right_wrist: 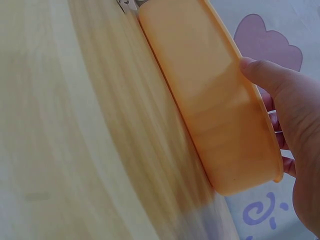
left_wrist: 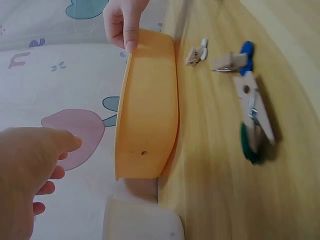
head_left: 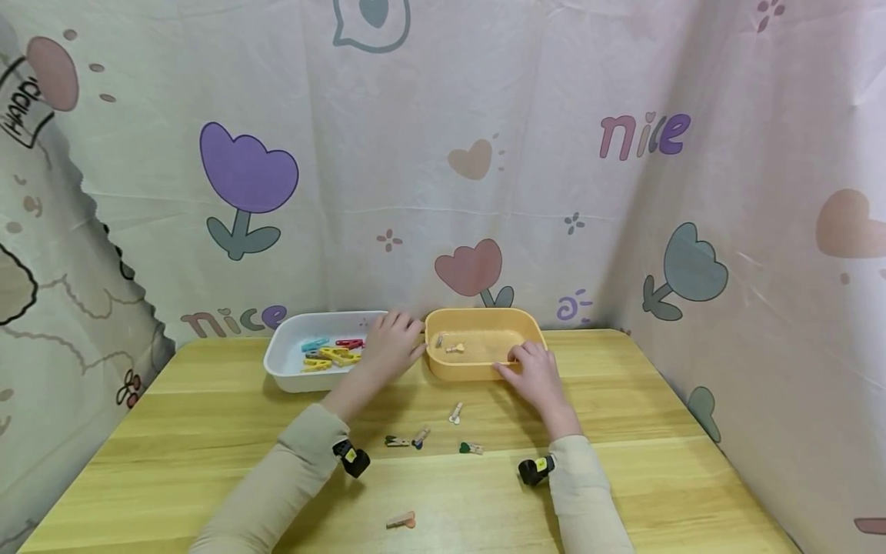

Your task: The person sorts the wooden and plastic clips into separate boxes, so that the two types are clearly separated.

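Note:
My right hand (head_left: pixel 534 375) holds the front rim of the yellow bin (head_left: pixel 477 372), thumb outside and fingers over the edge, as the right wrist view also shows. Two small wooden clothespins (head_left: pixel 454 348) lie in that bin. My left hand (head_left: pixel 393 342) is over the right end of the white bin (head_left: pixel 304 382), its fingertips close to the yellow bin's left end; I see nothing in its fingers. Inside the white bin are several plastic clothespins (head_left: pixel 339 355) in yellow, red and blue.
In front of the bins lie several wooden clothespins with small decorations: a white one (head_left: pixel 455 413), a blue one (head_left: pixel 421 438), a green one (head_left: pixel 471 448) and a dark one (head_left: pixel 397 441). An orange one (head_left: pixel 401 520) lies nearer me. A printed curtain (head_left: pixel 415 192) hangs behind the table.

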Available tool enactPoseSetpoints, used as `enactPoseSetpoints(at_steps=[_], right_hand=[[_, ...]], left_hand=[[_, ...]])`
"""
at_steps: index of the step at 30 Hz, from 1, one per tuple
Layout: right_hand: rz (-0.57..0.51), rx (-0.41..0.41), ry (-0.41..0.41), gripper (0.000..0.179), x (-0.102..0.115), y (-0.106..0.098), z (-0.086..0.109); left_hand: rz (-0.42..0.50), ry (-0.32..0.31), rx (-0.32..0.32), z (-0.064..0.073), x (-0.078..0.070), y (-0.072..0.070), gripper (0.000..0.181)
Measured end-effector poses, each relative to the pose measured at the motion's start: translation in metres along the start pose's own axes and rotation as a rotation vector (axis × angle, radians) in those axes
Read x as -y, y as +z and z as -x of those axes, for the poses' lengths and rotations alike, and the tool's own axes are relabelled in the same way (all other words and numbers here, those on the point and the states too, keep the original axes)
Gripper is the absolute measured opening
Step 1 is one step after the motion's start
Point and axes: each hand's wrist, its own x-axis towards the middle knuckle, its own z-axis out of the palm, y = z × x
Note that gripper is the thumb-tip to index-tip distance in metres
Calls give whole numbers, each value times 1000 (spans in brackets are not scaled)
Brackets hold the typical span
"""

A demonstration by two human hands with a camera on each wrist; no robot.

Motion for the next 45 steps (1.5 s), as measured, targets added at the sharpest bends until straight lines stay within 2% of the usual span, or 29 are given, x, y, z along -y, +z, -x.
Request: enactPoseSetpoints(at_steps=[9, 16, 19, 21, 28, 34, 40, 45], right_hand=[[3, 1, 5, 33, 0, -2, 0], [0, -5, 4, 32, 1, -2, 1], [-2, -4, 6, 32, 1, -2, 1], [-3, -3, 6, 32, 0, -1, 1], [-6, -4, -1, 32, -1, 0, 0], [-5, -6, 0, 32, 1, -1, 0], [-3, 7, 10, 32, 2, -2, 0], [-3, 6, 9, 32, 2, -2, 1]], left_hand=[[-36, 58, 81, 19, 5, -12, 34], [-29, 138, 110, 39, 6, -15, 32], [-26, 180, 95, 47, 7, -16, 31], [-15, 199, 96, 52, 8, -17, 30], [66, 236, 187, 78, 18, -21, 29], [80, 321, 142, 95, 20, -20, 24], [95, 391, 125, 104, 18, -18, 19], [113, 419, 177, 109, 16, -16, 16]])
